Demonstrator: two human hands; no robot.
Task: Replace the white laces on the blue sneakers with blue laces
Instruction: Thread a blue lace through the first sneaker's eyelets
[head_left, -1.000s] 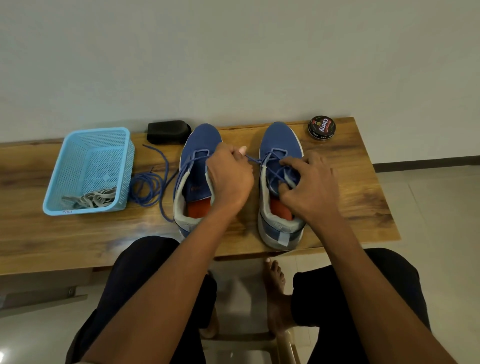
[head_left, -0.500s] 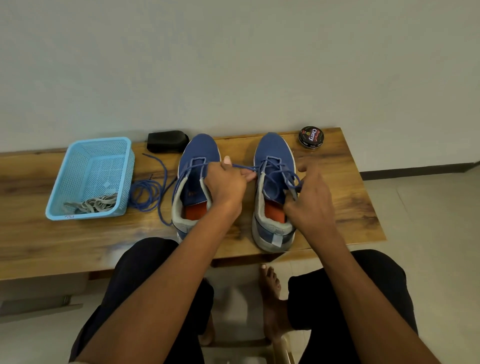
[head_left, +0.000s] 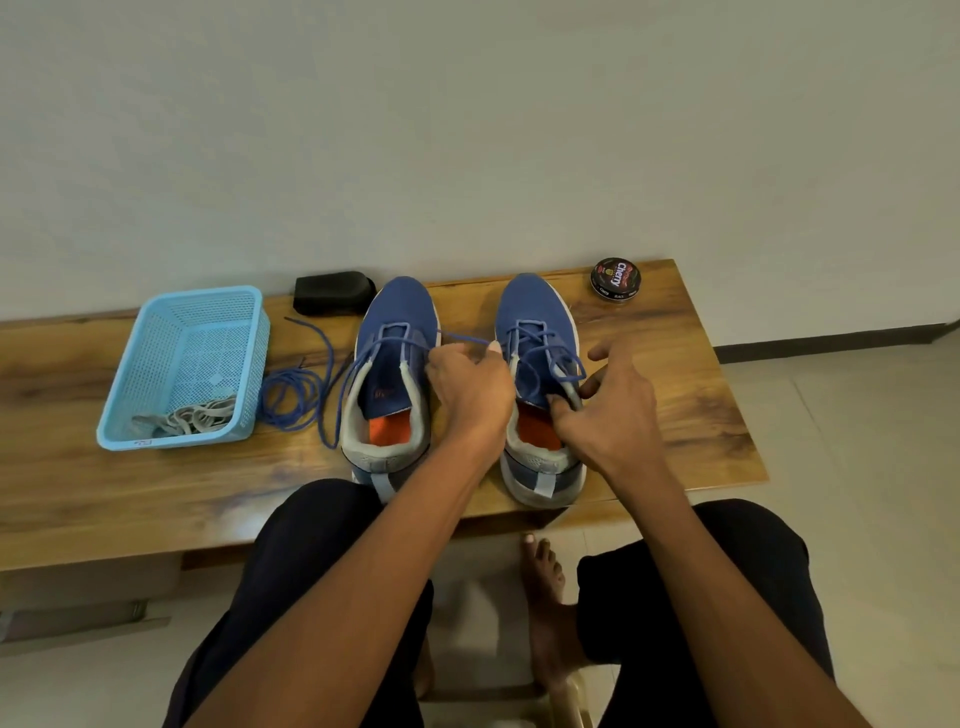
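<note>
Two blue sneakers stand side by side on the wooden table (head_left: 675, 374), toes toward the wall. The right sneaker (head_left: 535, 332) has a blue lace (head_left: 540, 345) crossing through its eyelets. My left hand (head_left: 470, 387) sits between the shoes and pinches one end of that lace. My right hand (head_left: 605, 410) is over the right shoe's collar, thumb and forefinger pinching the lace at its right eyelets, other fingers spread. The left sneaker (head_left: 397, 338) carries a second blue lace (head_left: 291, 395) only at its top, the rest coiled on the table to its left.
A light-blue plastic basket (head_left: 156, 364) at the left holds grey-white laces (head_left: 187, 415). A black brush (head_left: 332, 292) lies behind the left shoe by the wall. A round polish tin (head_left: 615, 278) sits at the back right. My knees and a bare foot are below the table edge.
My head view has shifted back and up. My right hand has slid from the shoe's tongue to its right eyelets and spread its fingers. My left hand keeps pinching the lace end.
</note>
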